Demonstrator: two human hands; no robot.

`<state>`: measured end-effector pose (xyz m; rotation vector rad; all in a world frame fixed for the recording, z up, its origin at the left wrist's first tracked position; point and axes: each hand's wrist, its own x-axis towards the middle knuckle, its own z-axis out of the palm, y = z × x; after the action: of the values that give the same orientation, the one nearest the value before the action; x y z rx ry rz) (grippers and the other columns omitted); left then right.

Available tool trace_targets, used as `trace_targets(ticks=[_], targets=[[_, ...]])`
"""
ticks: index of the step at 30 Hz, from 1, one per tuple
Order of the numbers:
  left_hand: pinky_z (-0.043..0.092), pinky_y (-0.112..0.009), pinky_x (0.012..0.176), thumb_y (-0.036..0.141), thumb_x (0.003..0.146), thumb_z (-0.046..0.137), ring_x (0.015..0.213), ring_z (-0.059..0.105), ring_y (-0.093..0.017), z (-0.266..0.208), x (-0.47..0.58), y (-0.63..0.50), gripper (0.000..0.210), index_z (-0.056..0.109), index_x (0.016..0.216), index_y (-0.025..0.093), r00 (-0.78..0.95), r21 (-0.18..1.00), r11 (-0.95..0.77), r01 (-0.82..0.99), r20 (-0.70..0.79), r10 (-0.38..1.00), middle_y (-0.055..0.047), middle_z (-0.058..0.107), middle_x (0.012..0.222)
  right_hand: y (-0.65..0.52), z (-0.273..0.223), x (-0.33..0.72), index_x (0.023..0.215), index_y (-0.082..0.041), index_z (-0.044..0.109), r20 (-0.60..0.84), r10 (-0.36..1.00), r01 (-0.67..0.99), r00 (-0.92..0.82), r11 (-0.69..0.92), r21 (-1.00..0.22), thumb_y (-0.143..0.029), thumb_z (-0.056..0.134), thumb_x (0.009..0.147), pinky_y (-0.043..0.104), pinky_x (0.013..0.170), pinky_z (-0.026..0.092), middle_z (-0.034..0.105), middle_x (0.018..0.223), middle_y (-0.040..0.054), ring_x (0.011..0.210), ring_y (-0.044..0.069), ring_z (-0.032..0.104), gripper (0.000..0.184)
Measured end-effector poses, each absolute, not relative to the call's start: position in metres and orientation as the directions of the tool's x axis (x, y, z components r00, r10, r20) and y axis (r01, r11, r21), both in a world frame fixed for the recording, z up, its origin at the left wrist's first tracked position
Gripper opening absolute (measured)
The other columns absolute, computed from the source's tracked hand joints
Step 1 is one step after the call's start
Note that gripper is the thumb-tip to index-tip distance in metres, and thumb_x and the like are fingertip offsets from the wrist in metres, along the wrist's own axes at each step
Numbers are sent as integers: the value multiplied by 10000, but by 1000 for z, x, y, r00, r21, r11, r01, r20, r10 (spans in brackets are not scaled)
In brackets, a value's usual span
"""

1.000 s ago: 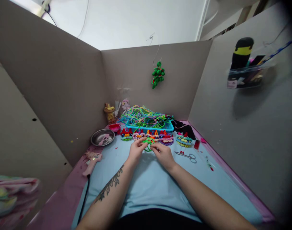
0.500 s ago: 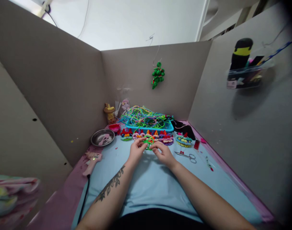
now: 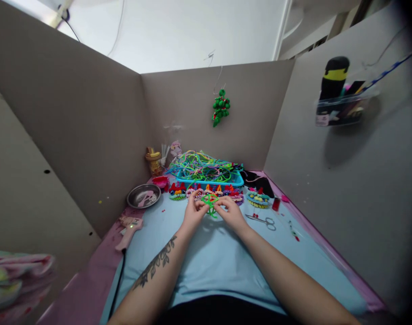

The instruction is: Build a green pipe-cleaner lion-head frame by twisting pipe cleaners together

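Pinching from the left, a person's left hand [image 3: 194,212] has thumb and fingers curled nearly closed on the edge of a looped green piece [image 3: 210,204], which is held up above the blue-covered tabletop [image 3: 199,264], between the two hands; opposite, the right hand [image 3: 231,214] has its thumb and fingertips drawn together at the piece's right side. For clean work, the left grip would best serve as a steady anchor, light enough not to flatten the thin strands, with its fingers clear of the openings; the right would do well to make small, even adjustments where strands cross, checking that the loops match in size. At far left, a patterned cloth [image 3: 19,280] is cut off by the frame, and the working end of a pink handheld tool [image 3: 129,234] blends into clutter. The left hand's outer fingers partly hide one another, while the strand crossings are too small to show whether they are joined or merely overlap. Behind the hands, part of a row of colourful figures [image 3: 177,192] is masked. The right hand's exact contact is hard to make out; farther right, a wall-mounted bin [image 3: 348,110] holds blurred contents.
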<state>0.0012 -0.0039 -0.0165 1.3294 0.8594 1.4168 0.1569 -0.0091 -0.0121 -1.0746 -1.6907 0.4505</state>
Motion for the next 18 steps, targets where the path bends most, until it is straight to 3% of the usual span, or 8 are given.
trace_targets(ticks=[8, 18], targets=[[314, -184, 490, 285, 622, 721, 478, 450, -62, -18, 0, -5, 700, 358, 1214, 202, 113, 947, -247, -205, 273, 955, 75, 527, 585, -19, -5, 151, 698, -193, 592, 594, 804, 451, -14, 535, -714, -234, 525, 746, 288, 665, 431, 613, 738, 27, 698, 165, 537, 92], [364, -201, 542, 289, 608, 729, 521, 522, -83, -20, 1, -3, 590, 379, 1072, 190, 59, 952, -213, -219, 231, 971, 57, 568, 601, -22, -9, 147, 725, -199, 664, 588, 809, 471, 1, 518, -714, -288, 567, 740, 301, 668, 448, 657, 750, 50, 744, 192, 586, 132]])
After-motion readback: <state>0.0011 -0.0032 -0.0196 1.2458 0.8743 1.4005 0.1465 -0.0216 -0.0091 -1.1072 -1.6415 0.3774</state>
